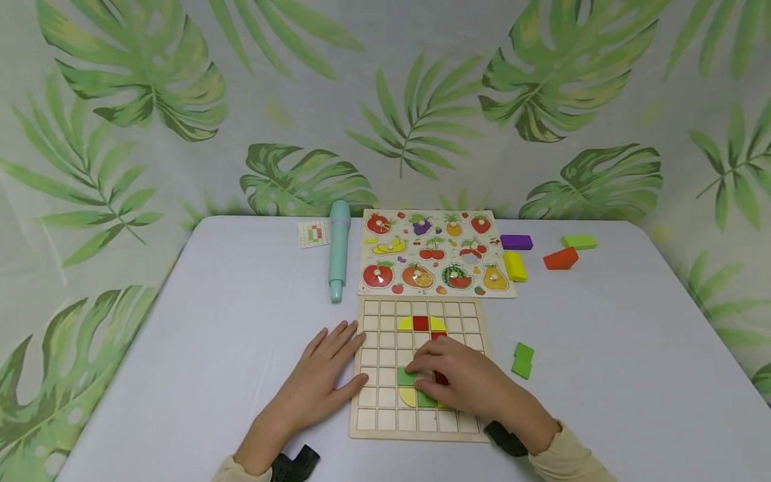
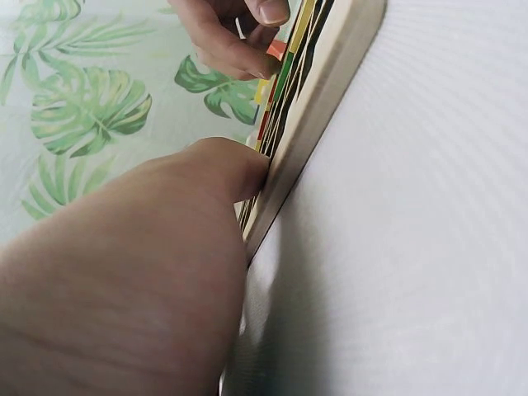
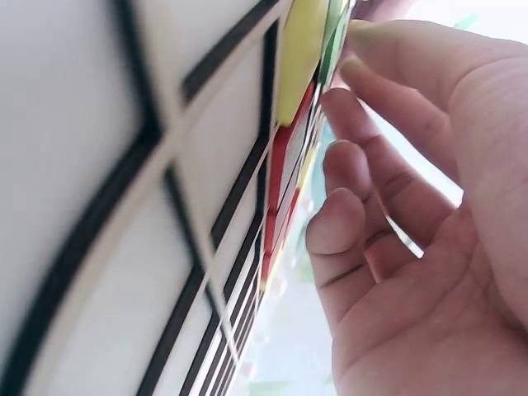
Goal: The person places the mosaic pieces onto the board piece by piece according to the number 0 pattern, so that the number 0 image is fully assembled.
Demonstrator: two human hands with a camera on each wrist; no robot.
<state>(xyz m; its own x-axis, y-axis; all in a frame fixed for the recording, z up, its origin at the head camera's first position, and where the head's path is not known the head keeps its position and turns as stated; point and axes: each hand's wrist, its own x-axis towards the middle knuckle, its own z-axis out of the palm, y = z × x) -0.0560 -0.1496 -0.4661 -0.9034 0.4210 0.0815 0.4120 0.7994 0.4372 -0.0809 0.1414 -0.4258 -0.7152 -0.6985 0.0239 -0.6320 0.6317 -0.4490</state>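
A wooden grid board point(image 1: 376, 408) lies in front of me on the white table. It carries coloured tiles: a red square between two yellow quarter pieces point(image 1: 420, 323) near the top, and a green square point(image 1: 405, 376) and a yellow quarter point(image 1: 407, 396) lower down. My left hand point(image 1: 328, 375) lies flat on the table with its fingers against the board's left edge point(image 2: 330, 107). My right hand point(image 1: 458, 378) rests on the board with its fingers curled. Thumb and forefinger pinch a tile just right of the green square, and the hand hides most of that tile. In the right wrist view the fingertips point(image 3: 355, 66) meet the tile edges.
Behind the board lie a fruit peg puzzle point(image 1: 435, 253), a teal pen-shaped toy point(image 1: 338, 249) and a small pattern card point(image 1: 314, 233). Purple point(image 1: 517, 242), yellow point(image 1: 515, 266), orange point(image 1: 561, 258) and green point(image 1: 579, 241) blocks sit at the back right. A green piece point(image 1: 523, 359) lies right of the board.
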